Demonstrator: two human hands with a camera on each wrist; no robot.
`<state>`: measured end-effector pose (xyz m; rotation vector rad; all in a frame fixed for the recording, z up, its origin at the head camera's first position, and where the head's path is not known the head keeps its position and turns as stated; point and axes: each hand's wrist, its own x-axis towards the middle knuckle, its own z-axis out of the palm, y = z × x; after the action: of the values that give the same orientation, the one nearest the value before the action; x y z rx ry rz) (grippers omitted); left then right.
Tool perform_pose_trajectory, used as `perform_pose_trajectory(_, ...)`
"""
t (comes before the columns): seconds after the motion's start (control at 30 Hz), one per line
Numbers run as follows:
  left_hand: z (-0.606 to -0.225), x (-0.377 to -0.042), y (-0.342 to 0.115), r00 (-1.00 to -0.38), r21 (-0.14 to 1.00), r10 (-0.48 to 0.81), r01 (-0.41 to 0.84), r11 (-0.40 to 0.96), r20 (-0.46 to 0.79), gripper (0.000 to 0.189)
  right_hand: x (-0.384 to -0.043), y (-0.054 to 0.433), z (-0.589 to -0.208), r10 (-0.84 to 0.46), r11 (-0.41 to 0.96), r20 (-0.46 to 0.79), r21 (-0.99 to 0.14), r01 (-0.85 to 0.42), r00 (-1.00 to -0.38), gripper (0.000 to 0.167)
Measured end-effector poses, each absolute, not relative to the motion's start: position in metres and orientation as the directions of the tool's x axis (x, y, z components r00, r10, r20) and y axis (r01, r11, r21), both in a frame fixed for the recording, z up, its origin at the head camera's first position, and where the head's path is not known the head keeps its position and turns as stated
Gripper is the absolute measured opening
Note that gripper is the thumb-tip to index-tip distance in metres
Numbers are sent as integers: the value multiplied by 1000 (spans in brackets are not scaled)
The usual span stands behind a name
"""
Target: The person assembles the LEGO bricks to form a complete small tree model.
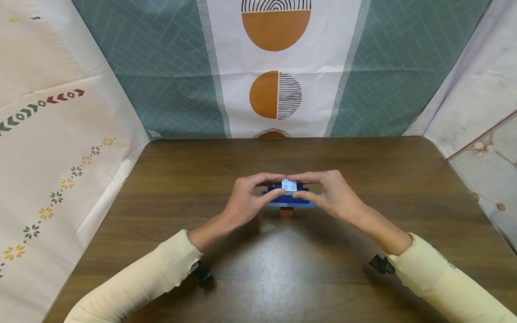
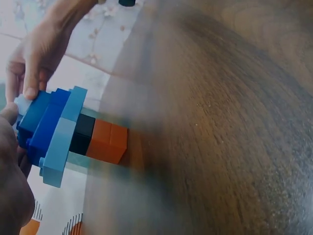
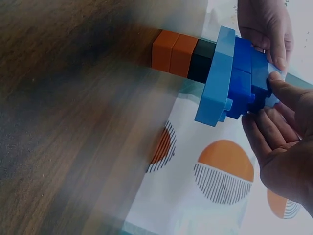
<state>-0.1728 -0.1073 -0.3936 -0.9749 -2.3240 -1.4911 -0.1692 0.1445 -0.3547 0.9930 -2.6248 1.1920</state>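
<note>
A toy building-brick model stands upright on the table, widening above its narrow base. Two orange bricks [image 2: 108,141] form its foot, with a black brick [image 2: 82,133] over them. Above spreads a layer of long mid-blue bricks [image 3: 217,81], then narrower dark blue bricks [image 3: 240,73]. At the very top sits a pale blue brick [image 1: 289,185] with studs facing up. My left hand [image 1: 248,197] pinches this top brick from the left, thumb in front and fingers behind. From the right, my right hand [image 1: 335,195] pinches the same brick likewise. Fingers partly hide the upper layers.
The brown wooden table [image 1: 274,269] extends all round the model. A teal and white patterned cloth [image 1: 161,76] hangs behind its far edge, with pale cloths at both sides. Dark devices [image 1: 381,264] sit under both cuffs.
</note>
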Motion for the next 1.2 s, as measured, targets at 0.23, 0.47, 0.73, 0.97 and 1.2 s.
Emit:
perform_pose_trajectory(0.23, -398, -175, -106, -752, 737, 407, 634, 233, 518, 32, -170, 146, -357, -527, 478, 337, -642, -600, -780, 48)
perform_pose_trajectory(0.47, -398, -173, -105, -749, 708, 402, 648, 281, 526, 34, -170, 148, -362, -562, 414, 339, -674, -611, -755, 60)
perform_pose_trajectory(0.73, -401, -170, -112, -776, 715, 422, 614, 336, 468, 45, -168, 161, -370, -537, 437, 290, -708, -555, -792, 80)
perform_pose_trajectory(0.97, -414, -162, -136, -815, 735, 426, 557, 387, 393, 52, -161, 182, -386, -486, 558, 139, -711, -428, -863, 73)
perform_pose_trajectory(1.2, -427, -159, -146, -830, 734, 449, 525, 432, 329, 52, -156, 188, -399, -468, 539, 138, -738, -405, -873, 55)
